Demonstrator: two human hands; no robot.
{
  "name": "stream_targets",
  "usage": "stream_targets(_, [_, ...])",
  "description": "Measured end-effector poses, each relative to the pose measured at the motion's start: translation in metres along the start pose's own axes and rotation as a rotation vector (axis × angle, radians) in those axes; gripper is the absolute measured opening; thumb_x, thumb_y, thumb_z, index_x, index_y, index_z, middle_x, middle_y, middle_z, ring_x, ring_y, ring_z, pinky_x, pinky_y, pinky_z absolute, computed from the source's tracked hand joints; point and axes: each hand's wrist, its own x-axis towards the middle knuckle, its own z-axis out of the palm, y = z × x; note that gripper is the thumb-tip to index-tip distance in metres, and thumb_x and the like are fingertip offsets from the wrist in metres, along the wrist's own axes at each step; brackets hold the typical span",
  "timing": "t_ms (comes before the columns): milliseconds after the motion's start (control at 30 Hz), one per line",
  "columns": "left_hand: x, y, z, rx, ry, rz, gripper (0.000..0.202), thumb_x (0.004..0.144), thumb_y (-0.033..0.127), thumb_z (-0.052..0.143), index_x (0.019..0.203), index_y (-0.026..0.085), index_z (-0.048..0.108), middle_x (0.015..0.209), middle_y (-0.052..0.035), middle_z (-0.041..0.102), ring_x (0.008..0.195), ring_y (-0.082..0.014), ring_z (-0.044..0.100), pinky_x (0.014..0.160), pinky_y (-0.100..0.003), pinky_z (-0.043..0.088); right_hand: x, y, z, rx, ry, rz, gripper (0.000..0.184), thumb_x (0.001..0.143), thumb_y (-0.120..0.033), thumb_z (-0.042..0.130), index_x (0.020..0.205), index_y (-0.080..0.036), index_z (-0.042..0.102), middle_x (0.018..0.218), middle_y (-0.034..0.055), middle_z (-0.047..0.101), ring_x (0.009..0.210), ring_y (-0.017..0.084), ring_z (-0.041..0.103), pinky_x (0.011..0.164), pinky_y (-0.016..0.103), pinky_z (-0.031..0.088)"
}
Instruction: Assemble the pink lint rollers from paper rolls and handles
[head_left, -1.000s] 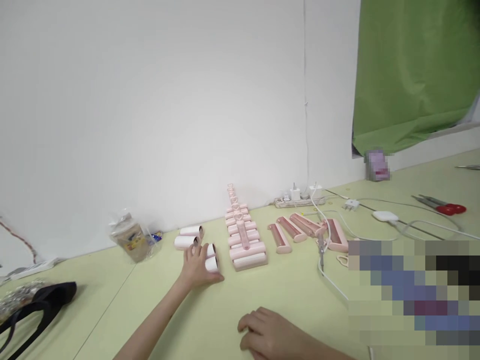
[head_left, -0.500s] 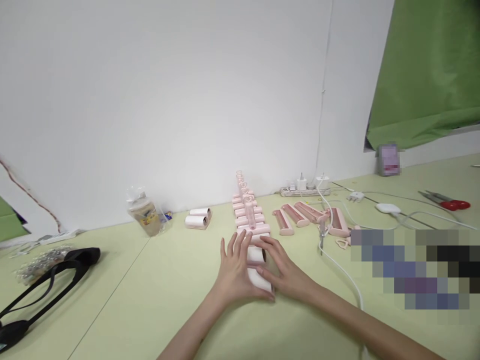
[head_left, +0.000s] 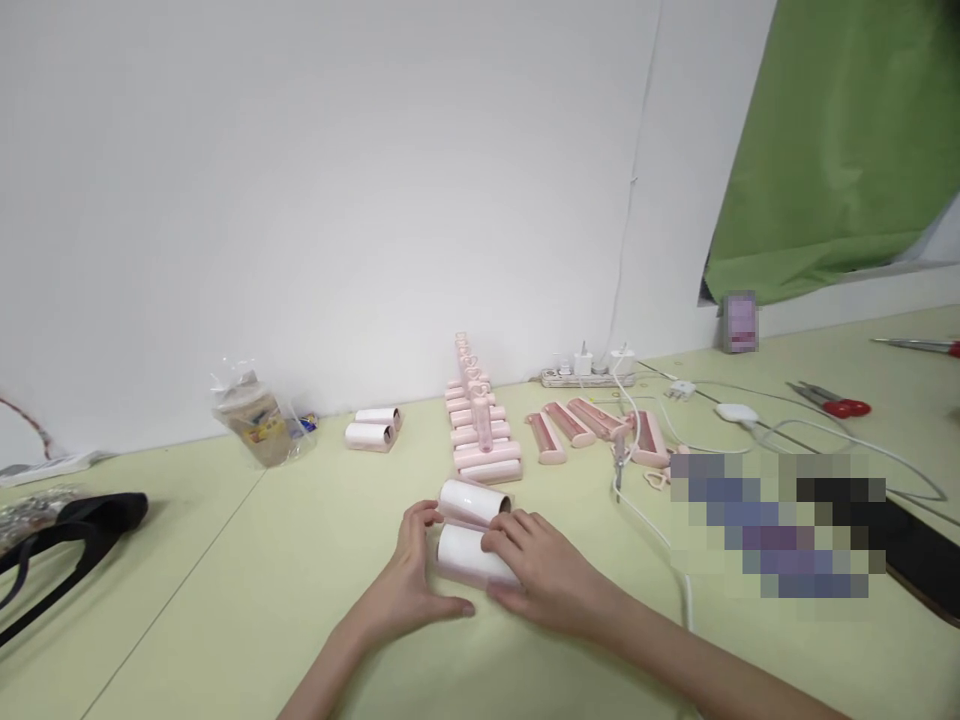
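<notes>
Two white rolls [head_left: 465, 552] with hollow ends lie side by side on the table, in what looks like clear wrapping. My right hand [head_left: 540, 565] grips the right end of the nearer roll, fingers over its top and thumb at its near side. At the left end is my left hand [head_left: 409, 570], open, its thumb spread well apart from the bent fingers; whether the fingertips touch the farther roll I cannot tell. Just beyond the rolls, a row of pale pink cylindrical pieces [head_left: 487, 455] runs toward the wall, with pink handle-like parts [head_left: 482, 425] lying across it.
Another pair of white rolls [head_left: 367, 435] lies back left, beside a bagged cup [head_left: 262, 425]. Pink open casings [head_left: 546, 438], a power strip [head_left: 589, 380] and white cables [head_left: 660, 535] are on the right, with red-handled scissors [head_left: 847, 407]. A black strap [head_left: 97, 535] lies far left.
The two rolls have come away from the pink row, toward me. My left hand has moved off their top to the left end; my right hand has closed on the nearer roll. The view has shifted right.
</notes>
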Motion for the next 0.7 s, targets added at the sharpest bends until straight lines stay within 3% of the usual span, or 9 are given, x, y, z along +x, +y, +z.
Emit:
stream_targets(167, [-0.004, 0.003, -0.011, 0.001, -0.183, -0.099, 0.052, 0.062, 0.03, 0.066, 0.107, 0.022, 0.041, 0.095, -0.0014, 0.05, 0.09, -0.0199, 0.05, 0.081, -0.032, 0.041, -0.003, 0.001, -0.011, 0.183, -0.101, 0.015, 0.031, 0.066, -0.021, 0.058, 0.095, -0.02, 0.048, 0.098, 0.0058, 0.051, 0.089, 0.022, 0.047, 0.071, 0.031, 0.04])
stream_targets(267, [-0.002, 0.0, -0.013, -0.054, -0.232, -0.108, 0.054, 0.06, 0.027, 0.067, 0.11, 0.022, 0.046, 0.097, -0.0017, 0.053, 0.09, -0.0195, 0.051, 0.08, -0.03, 0.04, -0.005, 0.004, -0.018, 0.331, -0.18, 0.009, 0.034, 0.065, -0.023, 0.059, 0.096, -0.021, 0.046, 0.1, 0.0039, 0.048, 0.09, 0.019, 0.048, 0.072, 0.028, 0.04])
stream_targets(333, [0.0, 0.001, -0.015, -0.099, -0.25, -0.094, 0.052, 0.055, 0.03, 0.07, 0.103, 0.019, 0.053, 0.095, -0.0023, 0.056, 0.087, -0.0198, 0.051, 0.078, -0.029, 0.04, -0.006, 0.004, -0.018, 0.486, -0.235, 0.114, 0.037, 0.065, -0.026, 0.06, 0.098, -0.023, 0.043, 0.099, 0.0024, 0.049, 0.086, 0.017, 0.049, 0.069, 0.026, 0.04])
stream_targets(433, [0.003, 0.007, -0.016, -0.308, -0.231, -0.142, 0.047, 0.058, 0.047, 0.065, 0.09, 0.013, 0.057, 0.078, -0.0018, 0.056, 0.074, -0.018, 0.052, 0.066, -0.028, 0.042, -0.007, -0.001, -0.011, 0.89, -0.266, 0.344, 0.048, 0.062, -0.033, 0.065, 0.1, -0.022, 0.038, 0.098, 0.0025, 0.049, 0.081, 0.014, 0.05, 0.063, 0.022, 0.04])
stream_targets(533, [0.004, 0.016, -0.009, -0.468, -0.079, -0.251, 0.054, 0.067, 0.06, 0.049, 0.097, 0.015, 0.051, 0.068, 0.0016, 0.049, 0.059, -0.0149, 0.051, 0.046, -0.025, 0.041, -0.005, -0.014, -0.002, 1.48, -0.264, 0.432, 0.06, 0.059, -0.039, 0.069, 0.105, -0.023, 0.034, 0.104, 0.0037, 0.05, 0.089, 0.016, 0.053, 0.068, 0.022, 0.041])
stream_targets(600, [0.006, 0.023, -0.002, -0.413, -0.012, -0.293, 0.05, 0.07, 0.063, 0.043, 0.088, 0.016, 0.049, 0.06, 0.0048, 0.041, 0.046, -0.0119, 0.046, 0.036, -0.022, 0.034, -0.004, -0.023, 0.003, 1.842, -0.379, 0.43, 0.051, 0.069, -0.047, 0.059, 0.108, -0.023, 0.036, 0.101, 0.0038, 0.053, 0.09, 0.016, 0.055, 0.072, 0.023, 0.041])
stream_targets(700, [0.01, 0.033, 0.001, -0.287, -0.085, -0.339, 0.048, 0.072, 0.065, 0.037, 0.065, 0.018, 0.041, 0.049, 0.0074, 0.031, 0.037, -0.007, 0.03, 0.032, -0.019, 0.02, -0.004, -0.028, 0.009, 2.136, -0.574, 0.551, 0.048, 0.081, -0.058, 0.033, 0.101, -0.017, 0.05, 0.089, 0.0055, 0.059, 0.08, 0.016, 0.057, 0.071, 0.025, 0.042])
